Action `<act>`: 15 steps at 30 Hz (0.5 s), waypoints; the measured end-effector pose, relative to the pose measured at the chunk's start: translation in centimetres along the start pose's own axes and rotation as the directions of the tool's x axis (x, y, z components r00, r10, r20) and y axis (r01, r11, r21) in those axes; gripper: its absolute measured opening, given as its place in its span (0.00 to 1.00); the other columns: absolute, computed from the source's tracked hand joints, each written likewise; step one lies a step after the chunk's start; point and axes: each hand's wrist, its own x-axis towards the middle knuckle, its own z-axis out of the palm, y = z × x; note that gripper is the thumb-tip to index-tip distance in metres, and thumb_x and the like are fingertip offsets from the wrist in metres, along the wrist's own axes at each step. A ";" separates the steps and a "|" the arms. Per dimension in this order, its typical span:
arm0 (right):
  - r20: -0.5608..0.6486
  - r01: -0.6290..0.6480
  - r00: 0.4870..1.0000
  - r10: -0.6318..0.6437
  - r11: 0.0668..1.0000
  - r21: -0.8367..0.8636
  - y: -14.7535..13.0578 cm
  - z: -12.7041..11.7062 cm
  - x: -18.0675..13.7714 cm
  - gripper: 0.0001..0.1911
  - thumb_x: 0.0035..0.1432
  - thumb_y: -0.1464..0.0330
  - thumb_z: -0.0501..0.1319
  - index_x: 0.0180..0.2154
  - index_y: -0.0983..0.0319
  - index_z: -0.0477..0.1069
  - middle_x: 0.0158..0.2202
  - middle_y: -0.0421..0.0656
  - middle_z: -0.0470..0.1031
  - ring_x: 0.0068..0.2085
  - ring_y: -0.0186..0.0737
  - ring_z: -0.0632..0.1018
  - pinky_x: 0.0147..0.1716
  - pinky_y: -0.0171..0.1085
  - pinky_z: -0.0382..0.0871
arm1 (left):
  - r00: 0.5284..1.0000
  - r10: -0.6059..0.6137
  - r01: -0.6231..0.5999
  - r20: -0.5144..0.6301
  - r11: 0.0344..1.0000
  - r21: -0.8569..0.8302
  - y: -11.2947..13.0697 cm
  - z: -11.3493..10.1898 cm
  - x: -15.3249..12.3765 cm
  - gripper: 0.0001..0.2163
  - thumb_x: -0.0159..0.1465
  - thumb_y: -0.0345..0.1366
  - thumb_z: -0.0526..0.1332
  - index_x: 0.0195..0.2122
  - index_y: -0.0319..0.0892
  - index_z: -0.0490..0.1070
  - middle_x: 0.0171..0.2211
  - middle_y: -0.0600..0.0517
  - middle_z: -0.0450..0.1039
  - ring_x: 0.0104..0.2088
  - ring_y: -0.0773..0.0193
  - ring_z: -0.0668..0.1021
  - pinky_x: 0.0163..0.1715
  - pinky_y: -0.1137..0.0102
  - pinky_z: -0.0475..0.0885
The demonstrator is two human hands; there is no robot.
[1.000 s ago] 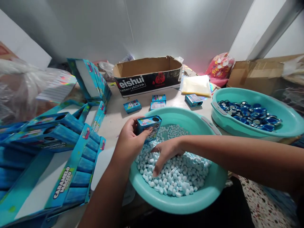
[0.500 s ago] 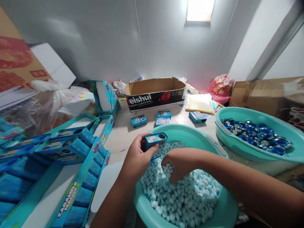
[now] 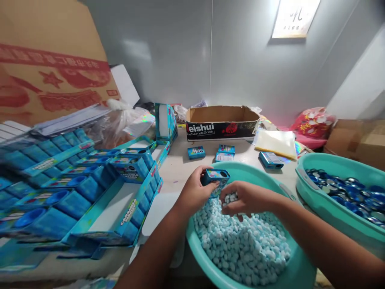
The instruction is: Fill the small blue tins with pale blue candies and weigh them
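My left hand (image 3: pixel 197 188) grips a small blue box (image 3: pixel 217 176) with a round dark hole in its top, over the far left rim of a turquoise basin (image 3: pixel 240 165). Pale blue and white pebble-like candies (image 3: pixel 240 249) fill much of that basin. Cupped beside the box, my right hand (image 3: pixel 243 198) holds a handful of the candies (image 3: pixel 230 198) just above the heap. Several similar blue boxes, among them one alone (image 3: pixel 196 152) and another at the right (image 3: pixel 270 160), lie on the table beyond the basin.
Display trays (image 3: pixel 129 212) partly filled with blue boxes occupy the left. A second basin (image 3: pixel 303 176) of shiny blue and silver round pieces stands at the right. An open carton (image 3: pixel 222 132) sits at the back, near clear plastic sheets (image 3: pixel 275 142). A large cardboard box (image 3: pixel 54 60) rises behind the trays.
My right hand has lifted slightly out of the candies with a handful and is turned more toward the box. My left hand still holds the box. The camera view has swung left.
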 end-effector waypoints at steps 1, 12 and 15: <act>-0.013 -0.002 1.000 0.002 1.000 0.019 0.0 0.2 0.0 0.15 0.53 0.57 0.65 0.36 0.61 0.70 0.25 0.39 0.74 0.20 0.31 0.73 0.14 0.26 0.62 | 1.000 -0.010 0.010 -0.003 1.000 -0.008 0.0 0.1 0.0 0.19 0.55 0.33 0.67 0.48 0.43 0.68 0.45 0.47 0.75 0.48 0.56 0.76 0.51 0.61 0.69; -0.402 0.127 0.912 -0.079 0.987 0.095 0.9 0.7 0.4 0.19 0.51 0.49 0.60 0.39 0.55 0.71 0.25 0.45 0.70 0.22 0.38 0.73 0.18 0.38 0.59 | 0.994 0.069 -0.053 -0.080 0.980 0.189 0.5 1.0 -0.6 0.22 0.55 0.37 0.67 0.52 0.41 0.70 0.46 0.42 0.76 0.46 0.52 0.78 0.48 0.61 0.74; -0.386 0.086 0.920 -0.062 0.995 0.047 2.4 -0.1 0.4 0.22 0.49 0.44 0.59 0.37 0.52 0.72 0.31 0.53 0.72 0.23 0.39 0.73 0.20 0.44 0.58 | 0.998 0.008 0.007 -0.063 0.971 0.238 0.7 1.5 -0.6 0.26 0.48 0.38 0.72 0.48 0.39 0.74 0.41 0.43 0.79 0.40 0.52 0.81 0.39 0.66 0.77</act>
